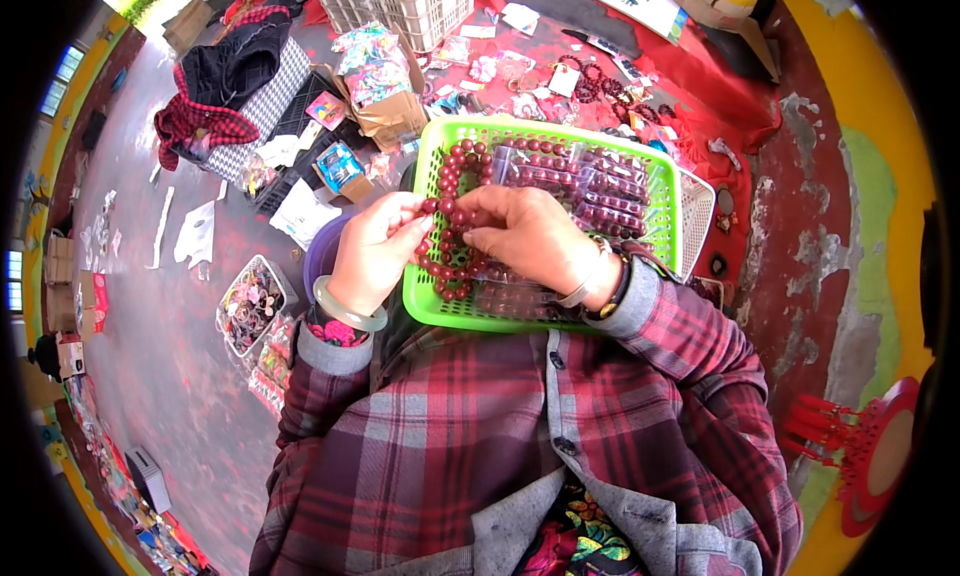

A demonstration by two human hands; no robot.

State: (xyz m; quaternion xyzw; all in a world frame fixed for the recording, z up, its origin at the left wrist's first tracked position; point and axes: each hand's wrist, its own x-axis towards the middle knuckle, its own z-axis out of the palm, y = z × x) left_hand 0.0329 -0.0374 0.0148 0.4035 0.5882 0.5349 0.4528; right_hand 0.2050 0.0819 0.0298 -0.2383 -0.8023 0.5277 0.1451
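Note:
A bright green plastic basket [670, 191] rests before my body. Over its left part, my left hand [372, 251] pinches the dark red beads of a beaded bracelet [446, 206] between thumb and fingertips. My right hand [535, 238] comes in from the other side, its thumb and fingers closed on the same beads. Loose dark red beaded bracelets [455, 284] lie below and around the fingers, so where the held one ends is hard to make out. More bracelets in clear packets [612, 191] fill the middle and right of the basket, partly hidden by my right hand.
Under the green basket's right side shows a white basket [697, 221]. To the left stand a purple tub [325, 244] and a white bin of small accessories [252, 306]. Beyond are a cardboard box of packets [390, 111], a pale crate [400, 11] and scattered dark bead strings [600, 81].

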